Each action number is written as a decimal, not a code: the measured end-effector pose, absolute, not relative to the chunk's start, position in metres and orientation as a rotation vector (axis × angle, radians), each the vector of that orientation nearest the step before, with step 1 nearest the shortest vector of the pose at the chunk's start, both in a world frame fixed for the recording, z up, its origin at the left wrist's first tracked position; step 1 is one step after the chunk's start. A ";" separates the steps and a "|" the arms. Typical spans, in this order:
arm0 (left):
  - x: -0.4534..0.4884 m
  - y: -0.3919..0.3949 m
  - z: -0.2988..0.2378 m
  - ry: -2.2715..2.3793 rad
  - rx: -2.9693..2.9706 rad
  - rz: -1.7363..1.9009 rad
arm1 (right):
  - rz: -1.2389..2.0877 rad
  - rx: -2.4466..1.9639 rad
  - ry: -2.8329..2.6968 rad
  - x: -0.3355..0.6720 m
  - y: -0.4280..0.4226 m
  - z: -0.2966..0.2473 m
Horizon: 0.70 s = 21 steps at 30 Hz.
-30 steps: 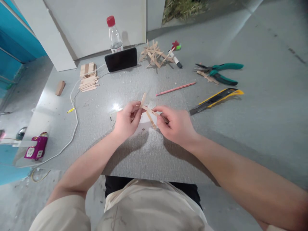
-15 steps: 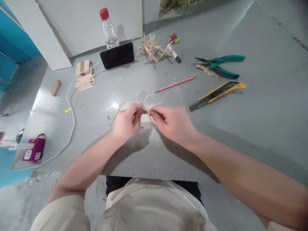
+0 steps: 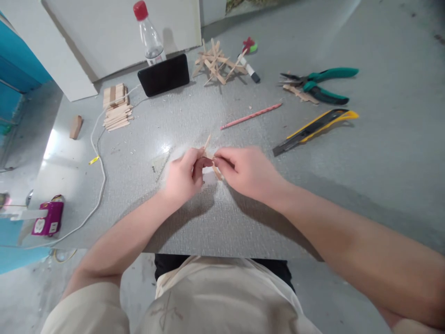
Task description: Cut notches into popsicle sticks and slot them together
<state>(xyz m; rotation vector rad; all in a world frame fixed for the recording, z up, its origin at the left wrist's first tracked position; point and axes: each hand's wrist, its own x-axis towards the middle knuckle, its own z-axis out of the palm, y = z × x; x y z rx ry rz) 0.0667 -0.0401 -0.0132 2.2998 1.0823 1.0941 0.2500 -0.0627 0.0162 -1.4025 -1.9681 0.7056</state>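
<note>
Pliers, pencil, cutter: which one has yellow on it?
The cutter, right of the right hand; its body is yellow and black. The pliers have green handles, and the pencil is pinkish red.

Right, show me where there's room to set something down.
Widest: the gray tabletop right of the yellow cutter and pliers. Smaller: between the white cable and left forearm, and between both forearms by the near edge. Crowded: the back, with bottle, phone, stick heap and marker; and the middle, where left hand and right hand meet at sticks.
</note>
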 end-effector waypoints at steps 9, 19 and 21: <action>0.072 -0.043 -0.010 1.121 2.166 1.157 | 0.753 -1.406 -1.808 0.239 -0.066 0.013; 0.073 -0.037 -0.016 1.038 1.829 1.079 | 0.758 -1.401 -1.881 0.250 -0.056 0.016; 0.073 -0.038 -0.016 1.082 1.835 1.060 | 0.754 -1.417 -1.846 0.246 -0.059 0.012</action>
